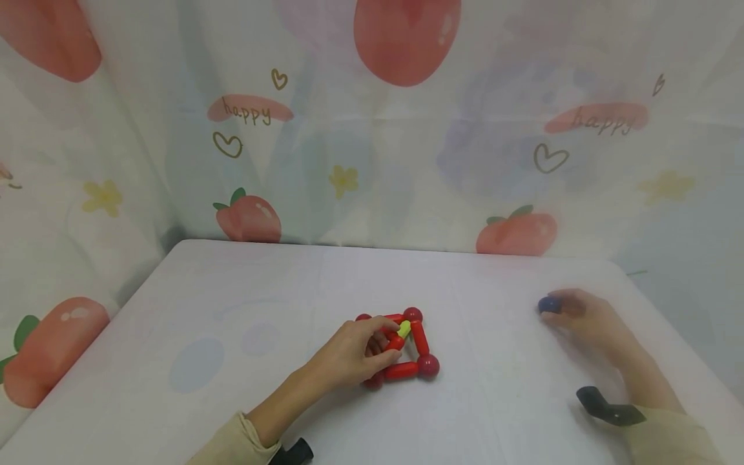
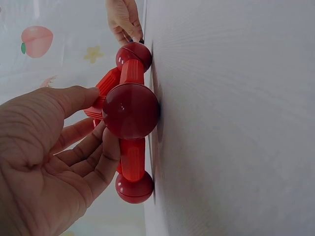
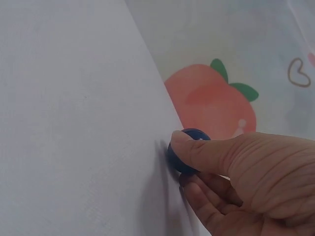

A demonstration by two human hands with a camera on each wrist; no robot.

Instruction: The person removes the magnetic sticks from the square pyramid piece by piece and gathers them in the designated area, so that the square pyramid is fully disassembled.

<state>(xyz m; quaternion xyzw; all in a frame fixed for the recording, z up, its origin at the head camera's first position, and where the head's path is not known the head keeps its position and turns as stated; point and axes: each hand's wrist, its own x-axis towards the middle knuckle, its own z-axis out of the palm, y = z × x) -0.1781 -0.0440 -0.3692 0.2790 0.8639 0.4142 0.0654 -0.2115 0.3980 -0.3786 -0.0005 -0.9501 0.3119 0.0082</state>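
A four-sided frame of red rods [image 1: 401, 371] joined by dark red balls [image 1: 429, 366] lies on the white table. My left hand [image 1: 354, 349] reaches over its left side, thumb and fingers curled around a raised red rod [image 1: 394, 343]. A yellow-green rod [image 1: 404, 329] shows right at those fingertips, inside the frame's outline. In the left wrist view, the thumb presses red rods [image 2: 98, 98] beside the nearest ball [image 2: 132, 111]. Farther right, my right hand [image 1: 587, 320] pinches a blue ball [image 1: 549, 305] between thumb and fingers, close over the table.
The white tabletop [image 1: 488, 413] ends in a back edge along a printed cloth [image 1: 407, 161] with peaches and hearts. Another cloth side hangs at the left. A black strap piece [image 1: 610, 408] sits at the right wrist, and another black piece [image 1: 293, 452] at the left.
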